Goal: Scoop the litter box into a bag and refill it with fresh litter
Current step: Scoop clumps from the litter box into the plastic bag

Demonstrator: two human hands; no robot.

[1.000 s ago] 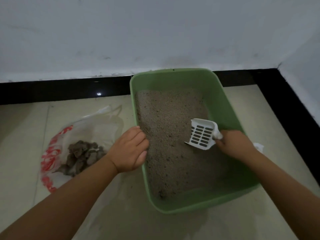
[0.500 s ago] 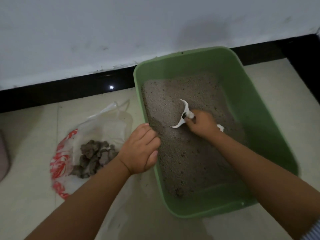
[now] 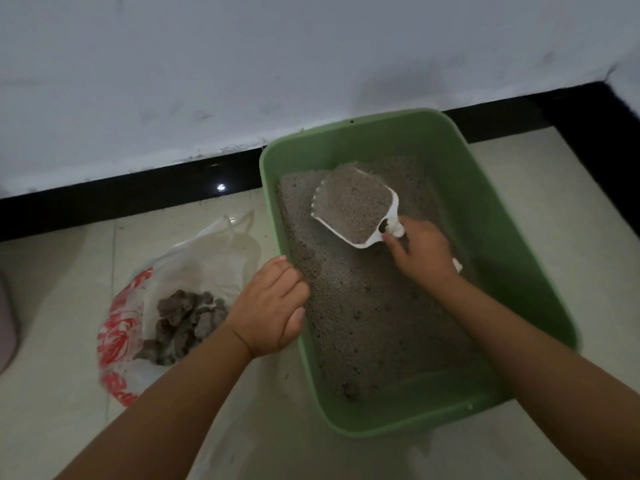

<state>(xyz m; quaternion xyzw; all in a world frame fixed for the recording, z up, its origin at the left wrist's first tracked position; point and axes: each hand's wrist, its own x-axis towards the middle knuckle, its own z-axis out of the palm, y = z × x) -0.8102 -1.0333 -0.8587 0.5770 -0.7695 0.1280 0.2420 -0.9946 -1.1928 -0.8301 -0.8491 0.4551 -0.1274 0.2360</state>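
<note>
Litter, a grey granular bed point(image 3: 374, 317), is filling the rectangular green plastic litter box point(image 3: 491, 216), which is sitting on the pale tiled floor point(image 3: 554, 188) with its far end near the black skirting of the white wall. A heap of that litter is riding in the white slotted plastic scoop point(image 3: 356, 207), which is being held above the far left corner of the box. The right hand point(image 3: 420, 252) is gripping the scoop's handle, fingers curled round it, inside the box over the far half of the bed. The left hand point(image 3: 272, 306) is resting on the box's left rim about midway along, fingers curled over the edge and steadying it. To the left of the box, on the floor and just beyond the left hand, the white plastic bag with red print point(image 3: 138, 306) is lying open with dark grey clumps point(image 3: 188, 323) already inside. The loose grains are likely to run freely and sift through the slots, so the loaded scoop probably feels light but spills easily if tilted; the handle is the sensible place to hold. The box itself is probably heavy with litter and stiff enough to be gripped by its rim.
</note>
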